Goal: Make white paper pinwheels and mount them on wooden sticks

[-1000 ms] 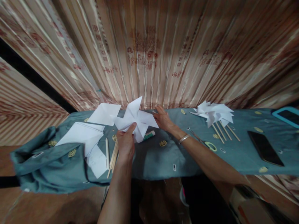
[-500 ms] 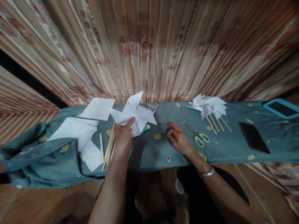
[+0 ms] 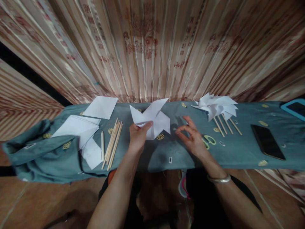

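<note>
My left hand (image 3: 137, 136) is closed on a white paper pinwheel (image 3: 153, 119) and holds it up just above the teal cloth (image 3: 154, 156), pinched near its lower middle. To its right, my right hand (image 3: 192, 136) hovers over the cloth with thumb and forefinger drawn together in a pinch; anything between them is too small to make out. A metal bangle sits on that wrist. Green-handled scissors (image 3: 211, 140) lie just right of the right hand, partly hidden by it.
Several wooden sticks (image 3: 112, 143) and white paper sheets (image 3: 77, 128) lie at the left. Finished pinwheels on sticks (image 3: 218, 106) rest at the back right. A black phone (image 3: 268, 141) and a blue-framed tablet (image 3: 294, 108) lie far right. A striped curtain (image 3: 152, 47) hangs behind.
My left hand has carried the pinwheel to the right, away from the sticks. My right hand came back from the far edge, touched the cloth, then rose into a pinch.
</note>
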Action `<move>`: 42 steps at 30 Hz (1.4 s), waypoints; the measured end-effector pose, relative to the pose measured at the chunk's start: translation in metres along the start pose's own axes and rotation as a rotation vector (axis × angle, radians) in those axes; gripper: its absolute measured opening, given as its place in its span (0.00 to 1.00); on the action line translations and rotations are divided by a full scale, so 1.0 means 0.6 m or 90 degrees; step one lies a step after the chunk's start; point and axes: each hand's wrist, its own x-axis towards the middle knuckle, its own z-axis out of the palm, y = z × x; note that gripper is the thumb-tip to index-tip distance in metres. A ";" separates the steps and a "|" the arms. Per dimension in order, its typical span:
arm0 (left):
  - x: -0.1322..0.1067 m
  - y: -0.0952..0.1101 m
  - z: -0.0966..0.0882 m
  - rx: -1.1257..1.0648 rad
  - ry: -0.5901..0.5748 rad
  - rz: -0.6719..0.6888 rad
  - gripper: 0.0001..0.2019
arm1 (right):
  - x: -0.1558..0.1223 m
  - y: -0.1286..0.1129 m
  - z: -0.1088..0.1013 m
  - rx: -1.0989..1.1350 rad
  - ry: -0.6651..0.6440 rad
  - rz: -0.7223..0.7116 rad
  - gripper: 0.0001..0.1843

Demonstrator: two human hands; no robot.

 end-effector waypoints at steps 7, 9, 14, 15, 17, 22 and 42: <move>-0.021 -0.014 0.027 0.065 -0.062 -0.006 0.10 | 0.009 -0.087 -0.007 0.023 0.021 -0.083 0.04; -0.025 -0.018 0.029 0.066 -0.078 -0.005 0.09 | 0.009 -0.091 0.005 0.016 0.017 -0.099 0.03; -0.031 -0.024 0.029 0.067 -0.114 -0.019 0.07 | 0.009 -0.087 0.012 -0.002 0.024 -0.105 0.04; -0.031 -0.025 0.030 0.065 -0.120 -0.021 0.07 | 0.009 -0.086 0.010 -0.006 0.027 -0.106 0.05; -0.032 -0.024 0.030 0.054 -0.127 -0.023 0.07 | 0.010 -0.085 0.008 -0.011 0.032 -0.107 0.05; -0.035 -0.023 0.033 0.012 -0.146 -0.044 0.08 | 0.012 -0.081 0.005 -0.004 0.025 -0.105 0.05; -0.035 -0.025 0.032 0.029 -0.156 -0.051 0.10 | 0.014 -0.076 0.000 0.052 -0.012 -0.045 0.05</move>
